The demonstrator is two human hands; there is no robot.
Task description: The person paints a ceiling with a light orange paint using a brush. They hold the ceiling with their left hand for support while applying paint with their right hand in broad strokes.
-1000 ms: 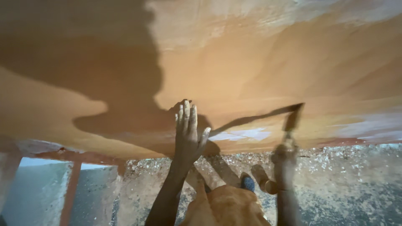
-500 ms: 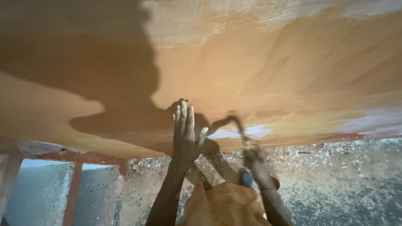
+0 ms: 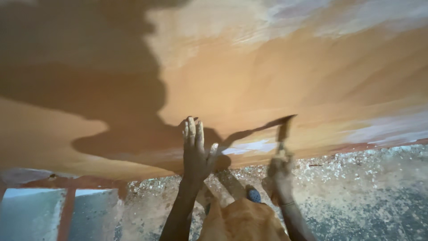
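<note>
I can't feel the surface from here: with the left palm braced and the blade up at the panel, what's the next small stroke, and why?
Probably draw the scraper in the right hand a short way toward the pale patch beside it. The left hand lies flat on the orange panel, steadying it, and the blade tip sits at the panel's lower edge, where the coat looks uneven.

The scraper point(image 3: 282, 134) is a narrow flat tool, blurred, standing nearly upright, its tip against the orange-brown plastered surface point(image 3: 267, 80) at about 4 o'clock from the picture's centre. That broad, smooth surface shows paler patches.
</note>
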